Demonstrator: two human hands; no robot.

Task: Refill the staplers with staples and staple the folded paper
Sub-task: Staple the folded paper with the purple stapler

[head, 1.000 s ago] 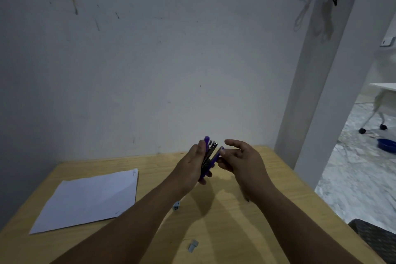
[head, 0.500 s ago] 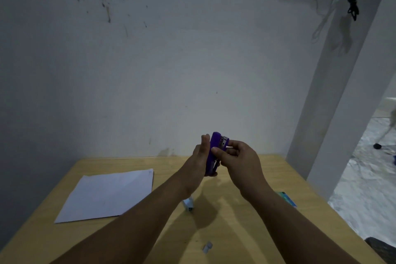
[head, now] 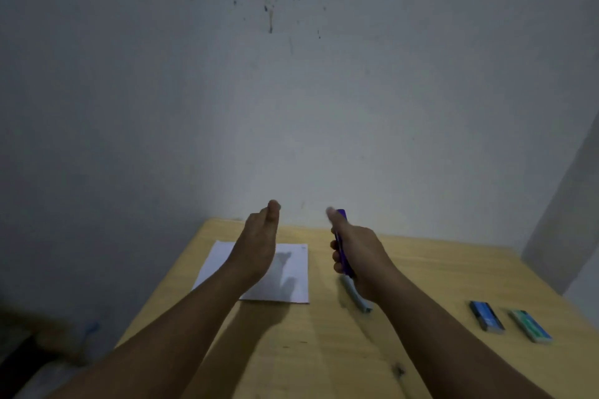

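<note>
Right hand (head: 358, 256) grips purple stapler (head: 342, 238); left hand (head: 257, 243) hovers over paper (head: 291, 272).

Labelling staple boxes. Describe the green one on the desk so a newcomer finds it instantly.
Start at the wooden desk and go to its right edge, past the right hand gripping the purple stapler. Two small flat boxes lie side by side there. The green box is the outer, rightmost one; its neighbour, the blue box, lies nearer the hand.

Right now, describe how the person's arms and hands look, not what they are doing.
Both forearms are bare, with no sleeves in view. The left hand and the right hand wear no gloves, and no rings, watch or bands show on either wrist.
</note>
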